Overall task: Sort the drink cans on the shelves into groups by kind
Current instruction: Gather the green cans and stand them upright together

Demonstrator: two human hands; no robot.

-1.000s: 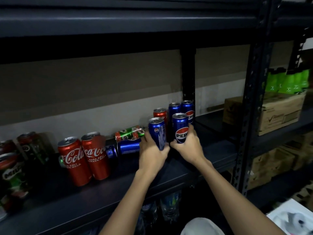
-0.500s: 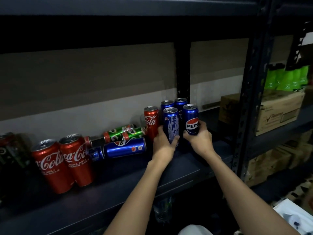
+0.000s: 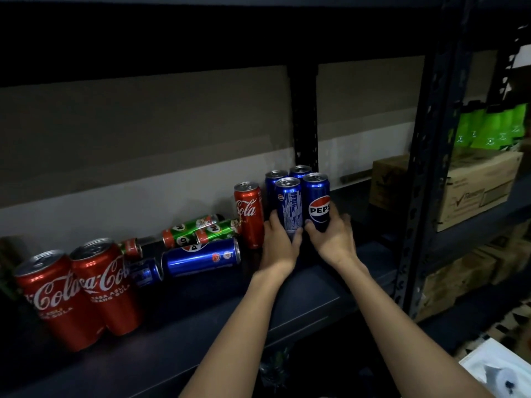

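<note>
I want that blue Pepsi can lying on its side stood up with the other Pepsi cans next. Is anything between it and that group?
Yes. The upright slim Coca-Cola can stands between the lying Pepsi can and the upright Pepsi group; the left hand is there too.

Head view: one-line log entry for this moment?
left hand grips blue can | right hand grips Pepsi can | both upright on shelf

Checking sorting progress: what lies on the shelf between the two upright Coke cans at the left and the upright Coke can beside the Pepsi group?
In the head view, fallen cans: two green ones, a blue Pepsi, and smaller ones behind.
</note>
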